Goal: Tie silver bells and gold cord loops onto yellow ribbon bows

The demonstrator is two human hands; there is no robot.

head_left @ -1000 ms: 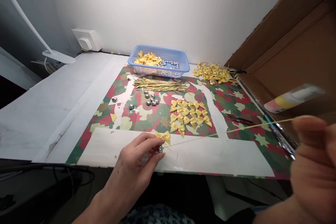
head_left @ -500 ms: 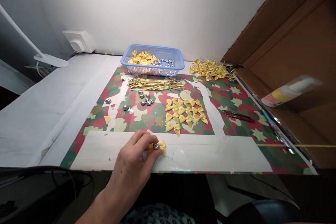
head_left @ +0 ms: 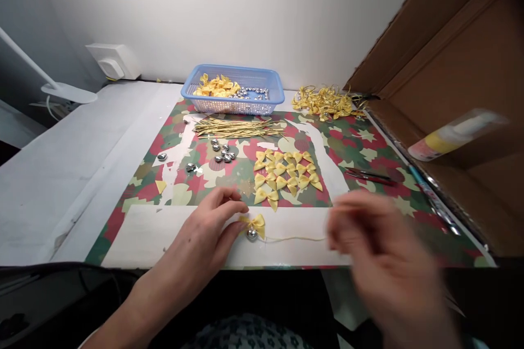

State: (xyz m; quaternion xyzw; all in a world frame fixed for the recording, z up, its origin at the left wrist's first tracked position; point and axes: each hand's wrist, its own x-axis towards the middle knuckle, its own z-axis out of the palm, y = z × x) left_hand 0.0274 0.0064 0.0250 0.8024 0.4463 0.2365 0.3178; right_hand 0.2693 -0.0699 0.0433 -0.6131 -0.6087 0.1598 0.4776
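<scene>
Nearest the camera, the left hand (head_left: 207, 240) rests on the white strip at the front edge of the table (head_left: 61, 174), its thumb and fingertips pinched together on a small yellow bow (head_left: 254, 222). A silver bead (head_left: 251, 234) sits just under the bow, touching it. From the bead a thin gold cord (head_left: 295, 239) runs to the right along the white strip toward the right hand (head_left: 380, 253). That hand is heavily blurred; its fingers curl near the cord's end, but whether they actually grip the cord cannot be told.

Just beyond the hands, on the camouflage-patterned mat (head_left: 360, 147), a cluster of loose yellow bows (head_left: 284, 172) lies in rough rows. To the left of that cluster a small group of silver beads (head_left: 223, 152) lies together, with two more stray ones further left. To the right of the bows a pair of dark-handled pliers (head_left: 368, 175) lies flat on the mat.

Farther back, a bundle of gold cords (head_left: 235, 128) lies crosswise. Behind it stands a blue basket (head_left: 272, 103), holding more yellow bows and silver beads. To the basket's right, a heap of finished yellow pieces (head_left: 323, 102) lies near the wall.

On the right, a cardboard panel (head_left: 470, 49) stands along the mat's edge, with a blurred bottle (head_left: 450, 135) in front of it. At the far left, a white wall socket (head_left: 112, 60) sits against the wall, and a white lamp base (head_left: 67, 92) rests on the table.
</scene>
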